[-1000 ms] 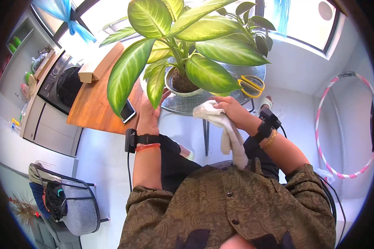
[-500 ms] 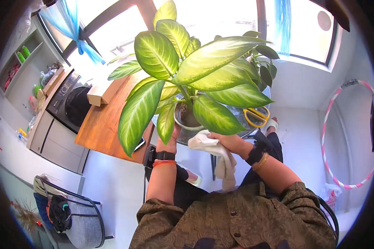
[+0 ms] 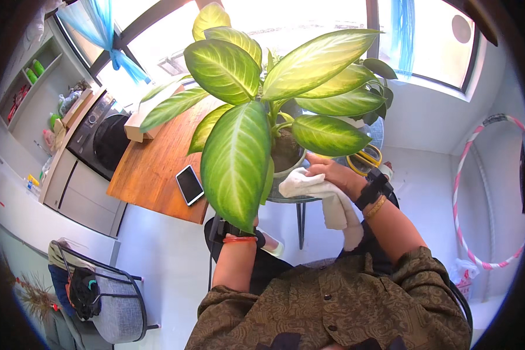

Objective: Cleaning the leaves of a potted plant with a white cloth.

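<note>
Potted plant (image 3: 251, 116), broad-leaved with pale green centres, stands upright in front of the person, its white pot (image 3: 290, 170) over the near part of a round glass worktop (image 3: 377, 133). Leaves cover so much of the pot's base that I cannot tell whether it rests on the glass. One large leaf hangs down at the front and hides most of the left hand (image 3: 255, 221); only a sliver of skin shows by the leaf's edge, so how far open this hand is, and whether it has hold of the pot, cannot be told.

The right hand (image 3: 335, 175) is on the other side of the pot, its fingers bent around a white cloth (image 3: 312, 188) that droops toward the person's lap. Its fingertips are just beside the pot's rim; contact is unclear. Yellow-handled scissors (image 3: 364, 158) lie just beyond this hand, which partly covers them.

To the left, a wooden worktop (image 3: 151, 186) carries a phone (image 3: 189, 185) near its edge and a tan carton (image 3: 151, 119) farther back, partly behind leaves. A second plant (image 3: 381, 69) shows behind the first, below the window. Farther off are a pink-and-white hoop (image 3: 458, 198) on the right and a grey chair (image 3: 119, 315) bearing dark clothing (image 3: 85, 294) at lower left.
</note>
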{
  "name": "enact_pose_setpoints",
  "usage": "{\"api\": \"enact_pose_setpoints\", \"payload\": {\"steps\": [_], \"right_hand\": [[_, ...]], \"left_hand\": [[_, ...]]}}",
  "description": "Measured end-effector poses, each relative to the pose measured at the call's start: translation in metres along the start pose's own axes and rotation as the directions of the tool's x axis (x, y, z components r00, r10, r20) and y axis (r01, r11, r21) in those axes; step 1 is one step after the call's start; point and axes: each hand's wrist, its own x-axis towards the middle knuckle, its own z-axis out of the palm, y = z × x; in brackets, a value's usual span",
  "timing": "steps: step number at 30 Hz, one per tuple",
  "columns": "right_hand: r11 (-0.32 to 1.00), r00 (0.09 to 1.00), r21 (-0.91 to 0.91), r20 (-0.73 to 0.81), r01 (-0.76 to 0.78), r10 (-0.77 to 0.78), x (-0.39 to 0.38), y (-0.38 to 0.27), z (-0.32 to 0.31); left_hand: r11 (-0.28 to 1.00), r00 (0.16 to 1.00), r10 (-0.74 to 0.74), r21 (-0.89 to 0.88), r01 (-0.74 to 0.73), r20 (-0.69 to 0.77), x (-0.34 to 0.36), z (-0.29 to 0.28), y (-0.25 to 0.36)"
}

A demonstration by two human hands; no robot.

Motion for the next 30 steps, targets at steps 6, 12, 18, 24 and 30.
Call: {"api": "enact_pose_setpoints", "payload": {"steps": [6, 12, 18, 24, 30], "right_hand": [[0.985, 0.978, -0.015, 0.122, 0.170, -0.167, 0.012, 0.014, -0.017], [0.898, 0.976, 0.402, 0.190, -0.178, 0.108, 0.022, 0.020, -0.036], [0.974, 0.953, 0.025, 0.203, 0.227, -0.227, 0.021, 0.003, -0.038], [0.964, 0.970, 0.160, 0.089, 0.212, -0.227, -0.006, -0.008, -0.035], [0.931, 0.980, 0.307, -0.022, 0.196, -0.199, 0.000, -0.027, -0.036]], "left_hand": [[0.998, 1.000, -0.023, -0.056, 0.024, 0.017, -0.018, 0.017, -0.004], [0.997, 0.999, 0.008, -0.081, -0.011, -0.032, -0.024, 0.027, -0.016], [0.992, 0.970, 0.110, 0.089, -0.093, -0.219, -0.028, 0.019, -0.027], [0.963, 0.937, 0.206, 0.227, -0.143, -0.283, -0.034, 0.037, -0.035], [0.929, 0.896, 0.262, 0.346, -0.133, -0.358, -0.054, 0.069, -0.045]]}}
